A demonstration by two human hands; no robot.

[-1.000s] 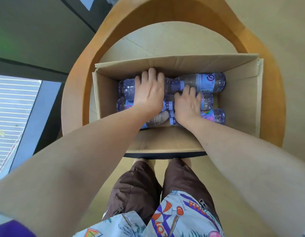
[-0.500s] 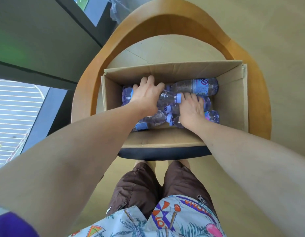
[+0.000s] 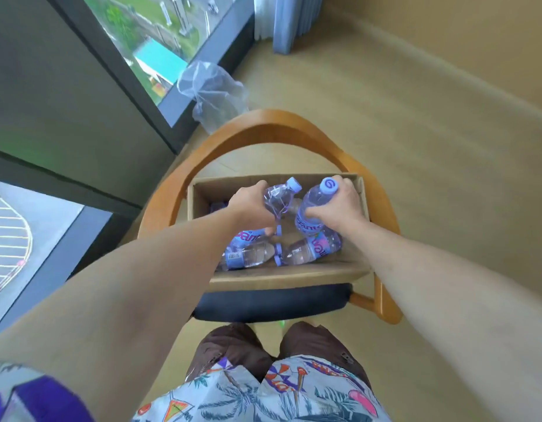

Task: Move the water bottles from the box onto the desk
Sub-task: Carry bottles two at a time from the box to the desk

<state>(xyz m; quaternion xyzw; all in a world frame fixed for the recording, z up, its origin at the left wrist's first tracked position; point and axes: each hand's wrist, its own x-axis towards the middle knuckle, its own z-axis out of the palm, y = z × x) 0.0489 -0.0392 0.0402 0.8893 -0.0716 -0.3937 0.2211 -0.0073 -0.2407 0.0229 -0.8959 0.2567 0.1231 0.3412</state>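
The box point(image 3: 281, 277) is plain brown cardboard, matt and slightly rough at its near wall; the water bottles point(image 3: 312, 252) inside are clear, glossy plastic with smooth purple caps and shiny printed labels; the chair frame point(image 3: 272, 123) is varnished wood, smooth and a little glossy; its seat cushion point(image 3: 272, 303) looks like dark matt cloth; a thin transparent plastic bag point(image 3: 213, 92) lies crumpled on the matt floor point(image 3: 385, 111).
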